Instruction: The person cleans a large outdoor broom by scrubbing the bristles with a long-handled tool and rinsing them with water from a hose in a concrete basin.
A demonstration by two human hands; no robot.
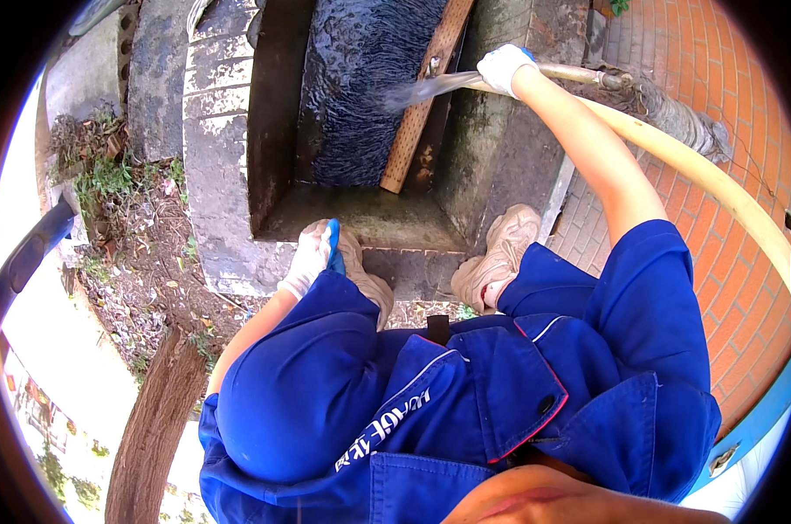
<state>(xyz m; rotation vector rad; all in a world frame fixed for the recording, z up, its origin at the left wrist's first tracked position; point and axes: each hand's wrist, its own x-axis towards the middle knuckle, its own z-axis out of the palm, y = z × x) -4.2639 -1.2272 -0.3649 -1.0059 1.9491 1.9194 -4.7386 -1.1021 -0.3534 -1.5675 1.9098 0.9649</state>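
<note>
My right hand [505, 68], in a white glove, is closed round the end of a pale yellow hose [675, 157]. Water [435, 87] sprays leftward from it, across a brown board [419, 127] slanting inside a concrete trough [221, 148]. Behind the board lies a dark, wet, rippled surface [352, 105]. Down by my left knee and shoe, my left hand [311, 253] wears a white glove with a blue part on its inner side. Its fingers look curled in; whether anything is in them is hidden.
My beige shoes [500, 253] stand at the trough's near edge. To the right are orange paving bricks [745, 105], with a grey cloth bundle [688, 118] at the end of a pale pole [579, 74]. Leafy soil [142, 236] and a tree trunk [155, 419] lie left.
</note>
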